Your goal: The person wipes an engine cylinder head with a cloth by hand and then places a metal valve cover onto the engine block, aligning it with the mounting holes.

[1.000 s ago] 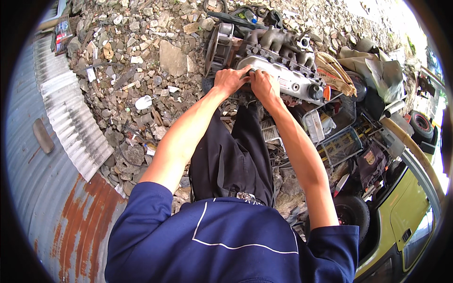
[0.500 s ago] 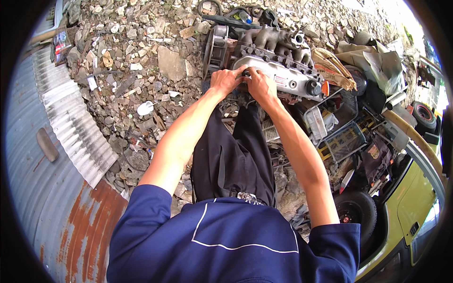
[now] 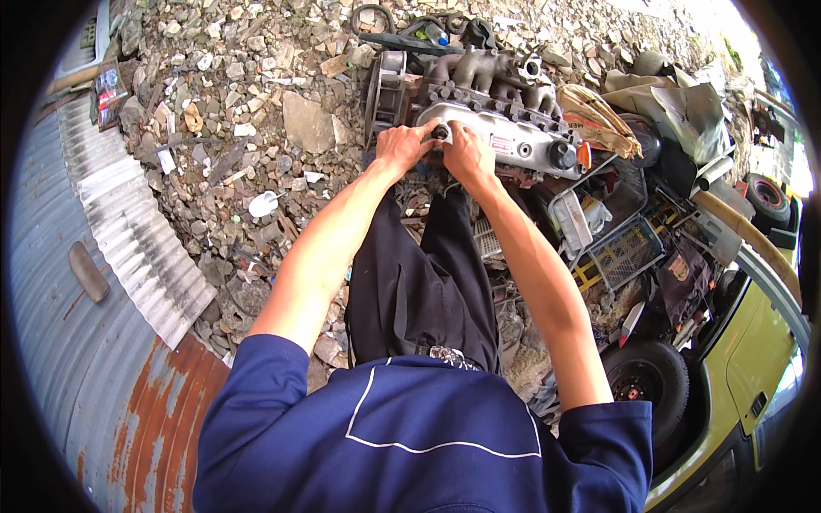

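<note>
A car engine (image 3: 479, 85) lies on the stony ground in front of me, with a silvery valve cover (image 3: 522, 144) along its near side. At the cover's left end a small dark round fitting (image 3: 441, 132) shows between my fingers. My left hand (image 3: 404, 148) has its bent index finger and thumb closed against the fitting's left side. From the right, the fingers of my right hand (image 3: 469, 157) curl against it too, and the palm rests over the cover's near edge. A black cap (image 3: 562, 154) sits at the cover's right end. The fingertips' undersides are hidden.
Corrugated metal sheets (image 3: 137, 231) lie at left, with a hammer-like block (image 3: 88, 271) on them. Plastic crates (image 3: 629, 252), a brown paper sack (image 3: 599, 120) and scrap crowd the right. A loose tyre (image 3: 647, 389) stands near a yellow-green vehicle (image 3: 753, 368).
My fingertips have parted a little, so more of the dark round fitting shows between them. Both hands stay at the left end of the valve cover.
</note>
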`<move>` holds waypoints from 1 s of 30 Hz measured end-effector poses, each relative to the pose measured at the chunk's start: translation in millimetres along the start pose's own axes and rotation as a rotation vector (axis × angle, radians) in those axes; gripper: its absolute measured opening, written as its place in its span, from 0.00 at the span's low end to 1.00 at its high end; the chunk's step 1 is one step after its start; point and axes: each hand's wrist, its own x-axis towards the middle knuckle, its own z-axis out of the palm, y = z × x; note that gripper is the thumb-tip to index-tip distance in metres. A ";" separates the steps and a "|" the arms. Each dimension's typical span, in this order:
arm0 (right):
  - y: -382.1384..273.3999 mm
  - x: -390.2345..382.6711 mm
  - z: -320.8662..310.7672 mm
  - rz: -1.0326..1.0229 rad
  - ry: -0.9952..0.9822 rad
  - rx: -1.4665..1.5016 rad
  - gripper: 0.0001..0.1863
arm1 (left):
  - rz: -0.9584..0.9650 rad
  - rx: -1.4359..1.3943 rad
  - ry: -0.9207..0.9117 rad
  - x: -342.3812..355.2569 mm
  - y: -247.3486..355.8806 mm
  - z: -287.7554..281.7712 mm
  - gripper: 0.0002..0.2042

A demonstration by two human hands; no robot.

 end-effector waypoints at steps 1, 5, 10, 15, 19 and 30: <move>-0.4 -0.5 -2.5 0.008 -0.033 0.013 0.17 | -0.010 0.011 -0.015 -0.1 1.5 -2.0 0.26; 2.7 -2.6 -0.6 0.038 -0.012 0.034 0.18 | 0.000 0.000 0.003 0.9 2.5 -1.7 0.26; 0.5 -4.5 -5.2 0.072 -0.019 0.073 0.19 | -0.009 -0.003 0.012 0.3 4.2 -3.1 0.26; 3.1 -4.2 -4.0 0.058 -0.068 0.078 0.18 | -0.018 -0.031 0.009 1.1 2.0 -0.7 0.27; 4.1 -5.9 2.1 0.076 -0.054 0.079 0.24 | -0.016 -0.018 0.002 0.6 4.1 -1.9 0.26; 1.6 -9.6 -0.8 0.026 0.065 0.151 0.23 | -0.012 -0.002 0.022 -0.2 2.3 0.8 0.25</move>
